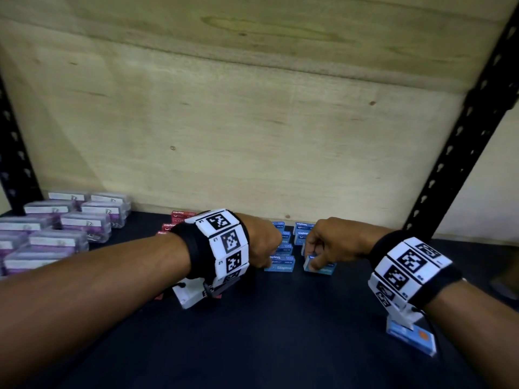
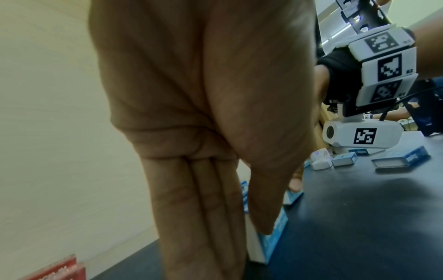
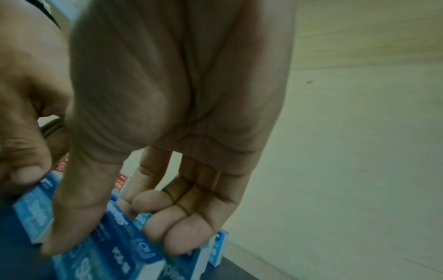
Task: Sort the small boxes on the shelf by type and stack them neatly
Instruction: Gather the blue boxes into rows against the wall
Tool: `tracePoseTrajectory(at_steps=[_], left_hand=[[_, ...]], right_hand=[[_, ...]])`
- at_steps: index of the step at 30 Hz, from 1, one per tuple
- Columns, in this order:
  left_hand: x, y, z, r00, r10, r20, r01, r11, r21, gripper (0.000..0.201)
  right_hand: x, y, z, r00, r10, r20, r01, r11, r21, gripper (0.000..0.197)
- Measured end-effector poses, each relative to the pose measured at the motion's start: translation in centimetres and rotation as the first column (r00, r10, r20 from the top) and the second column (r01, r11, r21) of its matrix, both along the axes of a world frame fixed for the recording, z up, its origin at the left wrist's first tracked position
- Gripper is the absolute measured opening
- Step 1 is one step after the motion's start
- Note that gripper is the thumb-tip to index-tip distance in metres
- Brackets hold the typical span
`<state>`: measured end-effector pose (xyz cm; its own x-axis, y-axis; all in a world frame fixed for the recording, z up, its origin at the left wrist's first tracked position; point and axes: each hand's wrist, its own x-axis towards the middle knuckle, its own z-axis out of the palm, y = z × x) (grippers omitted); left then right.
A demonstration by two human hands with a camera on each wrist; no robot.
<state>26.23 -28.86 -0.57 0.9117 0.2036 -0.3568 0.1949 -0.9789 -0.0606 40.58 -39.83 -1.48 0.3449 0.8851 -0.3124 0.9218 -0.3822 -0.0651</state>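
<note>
Purple boxes [image 1: 70,220] ran off the left edge; the left wristband [image 1: 224,242] hid most red boxes [image 1: 182,216]. The left hand [image 1: 264,242] pinched one blue box [image 1: 282,265], thumb against straight fingers; just right, the right hand [image 1: 334,242] curled around a second blue box [image 1: 327,269]. Blue stacks [image 1: 302,233] behind: too blurred to count.

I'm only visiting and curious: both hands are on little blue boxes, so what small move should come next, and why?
Probably the right hand should ease its blue box back, square against the blue row behind it. It pinches that box, which looks slightly askew, level with the front box that the left hand pinches.
</note>
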Motion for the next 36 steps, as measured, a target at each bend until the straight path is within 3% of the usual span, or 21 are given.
tracePoseTrajectory(at_steps=[4, 9, 13, 17, 21, 27, 36], left_hand=[[-0.1, -0.3, 0.1, 1.0, 0.014, -0.001, -0.014, 1.0, 0.008, 0.018], [-0.5, -0.6, 0.5, 1.0, 0.019, -0.002, -0.019, 0.999, 0.041, 0.037], [-1.2, -0.7, 0.8, 0.995, 0.032, 0.098, -0.042, 0.994, 0.102, 0.044], [-0.1, -2.3, 2.8, 0.998, 0.036, 0.056, -0.041, 0.994, 0.099, 0.047], [2.1, -5.1, 3.6, 0.994, -0.089, 0.07, 0.086, 0.995, 0.043, 0.035], [5.6, -10.0, 2.0, 0.957, -0.278, 0.082, 0.284, 0.956, -0.072, 0.027], [8.6, -13.7, -0.8, 0.925, -0.377, 0.038, 0.379, 0.915, -0.138, 0.047]], right_hand=[[0.0, 0.1, -0.3, 1.0, 0.007, 0.01, -0.007, 1.0, 0.009, 0.016], [0.2, -0.6, 0.5, 1.0, -0.001, 0.0, 0.001, 1.0, 0.026, 0.024], [1.5, -3.0, 2.6, 0.998, -0.067, 0.006, 0.066, 0.997, 0.047, 0.03], [3.3, -6.7, 4.2, 0.984, -0.179, 0.022, 0.178, 0.983, 0.05, 0.027], [5.6, -10.8, 4.0, 0.955, -0.297, 0.018, 0.295, 0.954, 0.054, 0.024], [6.9, -15.6, 2.4, 0.925, -0.377, -0.047, 0.378, 0.926, 0.017, 0.024], [6.5, -17.1, 0.8, 0.929, -0.369, 0.03, 0.37, 0.927, -0.063, 0.03]])
